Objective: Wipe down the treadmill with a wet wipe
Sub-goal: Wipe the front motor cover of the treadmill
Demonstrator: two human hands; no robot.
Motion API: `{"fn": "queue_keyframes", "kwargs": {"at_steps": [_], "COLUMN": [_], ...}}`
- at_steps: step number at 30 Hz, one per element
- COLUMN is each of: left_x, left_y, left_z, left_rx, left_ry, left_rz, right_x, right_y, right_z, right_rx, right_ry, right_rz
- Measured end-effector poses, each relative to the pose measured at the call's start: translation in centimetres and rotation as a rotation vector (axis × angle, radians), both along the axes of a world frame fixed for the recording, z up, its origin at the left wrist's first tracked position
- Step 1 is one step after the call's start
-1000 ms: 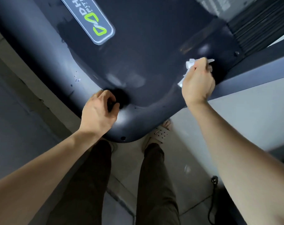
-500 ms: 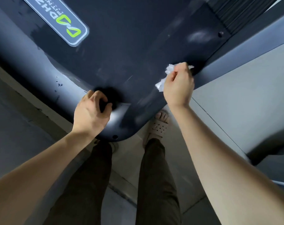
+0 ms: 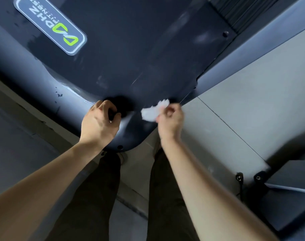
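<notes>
Treadmill cover (image 3: 139, 54) fills upper frame, its rounded end nearest the person. Logo plate (image 3: 50, 25) on cover, far left. Belt (image 3: 238, 13) at top right, beyond cover. Left hand (image 3: 98, 124) on cover's near edge; right hand (image 3: 171, 120) just right of it, at cover's right rim. Wet wipe (image 3: 152, 113) between the hands, held by the right, against cover. Legs below; floor (image 3: 252, 101) to right

a gym; treadmill (image 3: 148, 49) with a fitness-brand badge (image 3: 50, 26)
</notes>
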State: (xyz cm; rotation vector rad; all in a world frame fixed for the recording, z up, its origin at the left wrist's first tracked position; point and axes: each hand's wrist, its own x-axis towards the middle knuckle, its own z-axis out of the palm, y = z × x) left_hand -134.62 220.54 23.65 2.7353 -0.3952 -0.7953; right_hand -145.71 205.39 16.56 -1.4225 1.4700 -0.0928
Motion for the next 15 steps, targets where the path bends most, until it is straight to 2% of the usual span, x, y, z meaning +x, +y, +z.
{"fn": "queue_keyframes", "kwargs": {"at_steps": [3, 5, 7, 9, 12, 15], "left_x": [-0.5, -0.7, -0.9, -1.0, -1.1, -1.6], "left_y": [0.0, -0.2, -0.5, -0.8, -0.7, -0.3], "left_z": [-0.1, -0.1, -0.1, 0.0, 0.0, 0.2], "left_rx": [-0.007, -0.008, -0.002, 0.013, 0.004, -0.021], "left_ry": [-0.002, -0.008, -0.003, 0.012, 0.015, 0.017], "left_rz": [0.005, 0.026, 0.056, 0.081, 0.092, 0.105], "right_x": [3.0, 3.7, 3.1, 1.5, -1.2, -1.4], "right_y": [-8.2, -9.7, -8.0, -4.5, -0.8, -3.7], "right_z": [-0.8, 0.2, 1.0, 1.2, 2.1, 1.4], "right_rx": [-0.038, 0.079, 0.237, 0.373, 0.547, 0.544], "right_ry": [-0.038, -0.088, -0.041, 0.007, -0.045, -0.076], "right_rz": [-0.288, -0.455, -0.536, -0.546, -0.469, -0.380]}}
